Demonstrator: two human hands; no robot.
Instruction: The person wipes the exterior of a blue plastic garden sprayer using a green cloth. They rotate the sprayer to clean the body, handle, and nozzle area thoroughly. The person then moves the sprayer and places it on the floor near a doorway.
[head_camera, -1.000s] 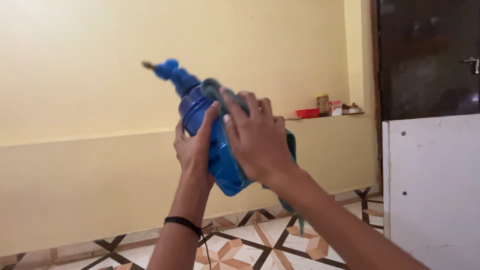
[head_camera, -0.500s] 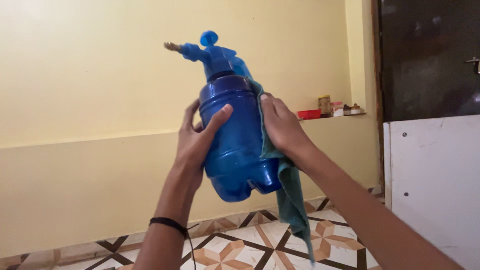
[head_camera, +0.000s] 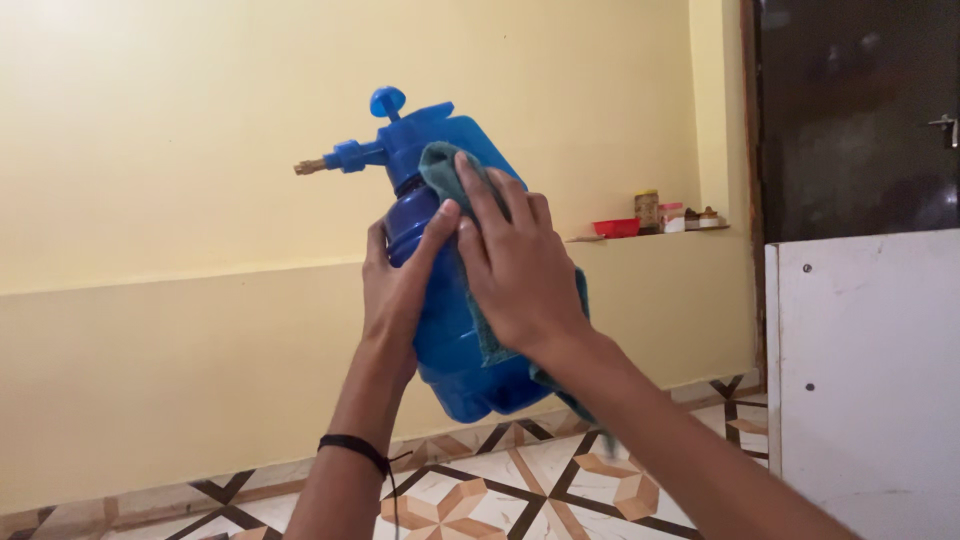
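Both my hands hold a blue pump sprayer bottle (head_camera: 455, 330) aloft at twelve o'clock, left hand (head_camera: 395, 290) clamped on its side, right hand (head_camera: 515, 265) pressing a green cloth (head_camera: 445, 165) against it; hard wiping could, I judge, tip it from my one-handed grip onto the tiled floor (head_camera: 480, 495).

You're in a home: yellow walls (head_camera: 180, 150), patterned floor tiles (head_camera: 470, 500), a ledge (head_camera: 600, 239) holding small jars (head_camera: 660, 212).
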